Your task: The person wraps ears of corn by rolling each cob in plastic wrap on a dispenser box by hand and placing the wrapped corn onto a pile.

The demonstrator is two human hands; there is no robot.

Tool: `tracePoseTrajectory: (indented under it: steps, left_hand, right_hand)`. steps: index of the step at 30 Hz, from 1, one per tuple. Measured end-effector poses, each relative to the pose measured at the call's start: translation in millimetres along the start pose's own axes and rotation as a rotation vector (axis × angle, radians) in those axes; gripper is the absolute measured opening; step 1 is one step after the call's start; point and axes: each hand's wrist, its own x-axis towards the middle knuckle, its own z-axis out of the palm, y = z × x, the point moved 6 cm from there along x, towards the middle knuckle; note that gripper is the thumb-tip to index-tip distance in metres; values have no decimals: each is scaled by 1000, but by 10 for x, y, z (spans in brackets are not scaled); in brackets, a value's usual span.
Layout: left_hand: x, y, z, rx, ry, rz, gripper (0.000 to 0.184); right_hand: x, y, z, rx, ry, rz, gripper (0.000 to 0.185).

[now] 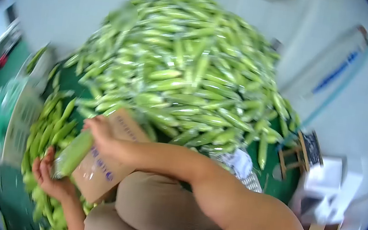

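A long green vegetable (74, 152) in a clear plastic sleeve lies slantwise between my hands, above a cardboard box. My right hand (101, 133) is closed at its upper end, the arm reaching across from the right. At the lower end, my left hand (52, 180) has bent fingers about the sleeve; motion blur softens the fingertips. The brown cardboard box (102, 162) with blue print stands tilted by my knees. Left of it lies a heap of loose green vegetables (54, 128) with no visible wrapping.
A large mound of plastic-wrapped green vegetables (189, 76) rises against the wall ahead. A pale slatted crate (18, 123) with green plastic stands at left. At right are a small wooden stool (297, 154), white boxes (324, 175) and a white-and-silver bundle (241, 164).
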Motion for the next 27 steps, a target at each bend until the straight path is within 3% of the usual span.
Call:
tracePoseTrajectory:
  steps: [1,2,3,5,7,10,13,15,17,19,20,21,22,24,25,27]
  left_hand:
    - [-10,63,284,-2,-72,37,22]
    - [52,-184,297,138,-385,218,23]
    - [-186,-112,680,504,-717,544,31]
    - [-656,63,1395,716,-1260,1066,27]
    - [-689,-124,1681,761,-1268,903,33]
    - [-813,-567,1517,741,-1356,500,36]
    - [-779,-968,505,820,-1403,18,40]
    - [-697,-1128,-773,816,-1049,-122,32]
    - [-811,-1240,-2289,683,-315,-341,26]
    - [-1104,-992,-3337,926,53,-351,29]
    - [-1312,-846,-3807,1097,127,-311,33]
    - [-1417,-615,-3909,1489,131,-225,38]
    - [-1535,-433,-3984,1673,119,-172,38]
    - [-1798,-345,-4156,1655,199,-266,34]
    - [-1970,-446,-4323,1549,220,-459,34]
    - [-2235,-490,-4072,1514,161,-479,35]
  right_hand:
    - [-124,-254,147,296,4,104,28]
    - [-268,-451,295,435,-17,110,32]
    - [-376,-556,390,545,-122,311,35]
    - [-546,-607,406,516,-457,518,39]
    - [-278,-249,-155,117,-483,-82,38]
    - [-329,-204,-1101,47,-299,-16,34]
    - [-503,-210,-2316,353,184,292,28]
    - [-403,-736,-3056,297,321,226,25]
    - [-173,-1653,-3704,50,319,30,21]
    - [228,-2617,-4249,-186,290,-114,18]
    - [467,-3058,-4372,-268,275,-156,17]
    - [765,-3433,-4541,-312,265,-188,16]
    - [1057,-3756,-4687,-345,259,-209,14]
    - [1678,-4055,-4532,-395,238,-253,12]
    - [1875,-4010,-4387,-423,214,-257,12]
    - [2167,-3599,-4059,-480,118,-247,11]
